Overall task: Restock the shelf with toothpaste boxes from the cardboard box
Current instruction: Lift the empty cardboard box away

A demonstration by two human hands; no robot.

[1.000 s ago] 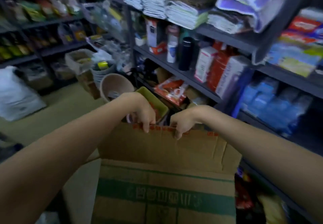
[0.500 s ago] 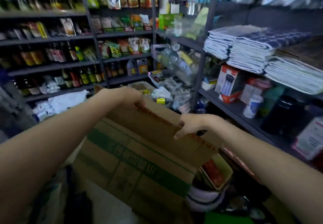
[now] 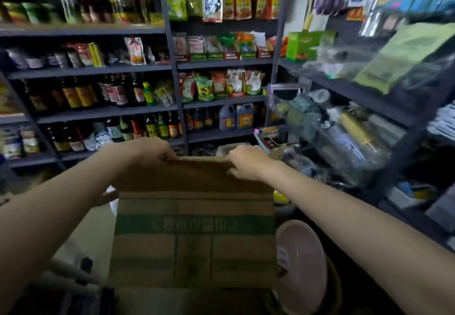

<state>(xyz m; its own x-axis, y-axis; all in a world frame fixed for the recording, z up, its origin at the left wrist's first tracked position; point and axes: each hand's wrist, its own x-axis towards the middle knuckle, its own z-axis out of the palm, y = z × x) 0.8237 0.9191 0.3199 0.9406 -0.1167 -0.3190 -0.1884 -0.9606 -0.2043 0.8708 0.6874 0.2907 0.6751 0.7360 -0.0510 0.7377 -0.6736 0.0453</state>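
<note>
Head view, left hand (image 3: 150, 151), right hand (image 3: 248, 161), gripping cardboard box (image 3: 194, 236) flap

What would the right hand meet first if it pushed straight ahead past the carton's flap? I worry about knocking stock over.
Probably the open box just behind the cardboard box flap that the right hand grips; the dark-jug shelf stands behind it. Depth is unclear.

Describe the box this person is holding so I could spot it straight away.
Look at the bottom middle of the head view, in front of the dark shelves. The cardboard box is there, its far flap gripped by the left hand and the right hand. A green printed band sets it apart.
</note>
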